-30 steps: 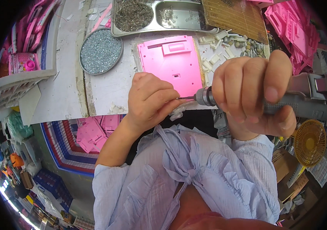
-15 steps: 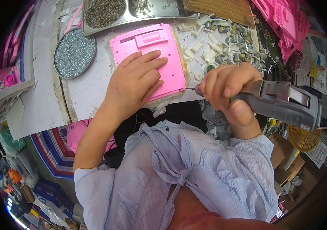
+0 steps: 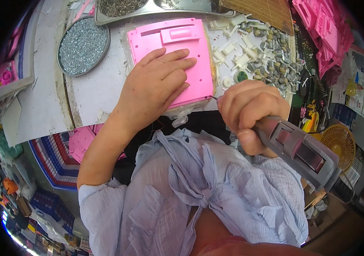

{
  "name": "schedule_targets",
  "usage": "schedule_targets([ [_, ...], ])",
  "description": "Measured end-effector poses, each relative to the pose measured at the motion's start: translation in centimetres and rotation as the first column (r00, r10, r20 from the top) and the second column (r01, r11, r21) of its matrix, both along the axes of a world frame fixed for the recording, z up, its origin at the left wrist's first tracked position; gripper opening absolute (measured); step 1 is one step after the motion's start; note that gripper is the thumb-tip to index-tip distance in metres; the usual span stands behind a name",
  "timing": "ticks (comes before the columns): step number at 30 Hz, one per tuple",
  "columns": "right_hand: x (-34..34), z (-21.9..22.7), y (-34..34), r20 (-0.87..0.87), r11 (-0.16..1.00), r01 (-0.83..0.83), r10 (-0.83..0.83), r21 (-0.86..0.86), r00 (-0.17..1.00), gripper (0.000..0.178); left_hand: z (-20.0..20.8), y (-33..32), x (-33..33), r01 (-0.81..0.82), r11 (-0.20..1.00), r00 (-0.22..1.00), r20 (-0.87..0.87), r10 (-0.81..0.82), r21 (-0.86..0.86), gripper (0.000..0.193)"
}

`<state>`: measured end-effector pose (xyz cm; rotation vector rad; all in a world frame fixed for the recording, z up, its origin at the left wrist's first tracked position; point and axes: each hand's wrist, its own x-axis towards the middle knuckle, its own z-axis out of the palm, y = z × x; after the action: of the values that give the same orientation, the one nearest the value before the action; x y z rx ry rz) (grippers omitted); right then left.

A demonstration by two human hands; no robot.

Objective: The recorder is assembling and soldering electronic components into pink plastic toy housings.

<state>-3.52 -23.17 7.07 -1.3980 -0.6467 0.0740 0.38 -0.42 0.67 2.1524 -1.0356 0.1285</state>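
Observation:
A flat pink plastic panel with small holes lies on a plastic-wrapped pad at the table's near edge. My left hand rests flat across it, fingers stretched and slightly spread. In my right hand is a grey electric screwdriver, its cord trailing to the lower right. The fingers wrap round its front end, hiding most of the nose. Its thin bit points left at the panel's near right corner; whether the tip touches there I cannot tell.
Left of the panel stands a round dish of small screws. A metal tray holds more fasteners at the back. White plastic parts and small grey motors lie heaped on the right, with pink parts beyond. A yellow fan is at lower right.
The screwdriver's rear end has swung down and toward me, so the tool slants more. Its bit stays near the same corner. My left hand keeps its place on the panel.

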Motion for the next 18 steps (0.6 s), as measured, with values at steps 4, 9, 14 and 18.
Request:
schedule_targets([
  [4, 2.0, 1.5, 0.2, -0.026, 0.988, -0.035, 0.039, 0.150, 0.999, 0.020, -0.1, 0.1, -0.1, -0.003, 1.000, 1.000, -0.011, 0.003, -0.021, 0.015],
  [9, 3.2, 0.3, 1.2, 0.075, 0.995, 0.017, -0.009, -0.101, 0.997, 0.025, -0.5, 0.1, 0.1, 0.006, 0.999, 1.000, -0.007, -0.006, -0.048, 0.015],
  [14, 4.2, 0.1, 1.4, 0.055, 0.991, -0.050, 0.057, -0.122, 0.997, 0.026, -0.2, 0.1, 0.2, 0.012, 0.998, 1.000, -0.019, -0.013, -0.056, 0.014],
  [18, 6.1, 1.0, 1.5, 0.020, 0.999, -0.021, 0.021, 0.027, 1.000, 0.031, -0.5, 0.3, 0.2, 0.010, 0.999, 0.999, -0.038, -0.012, -0.044, 0.015],
])
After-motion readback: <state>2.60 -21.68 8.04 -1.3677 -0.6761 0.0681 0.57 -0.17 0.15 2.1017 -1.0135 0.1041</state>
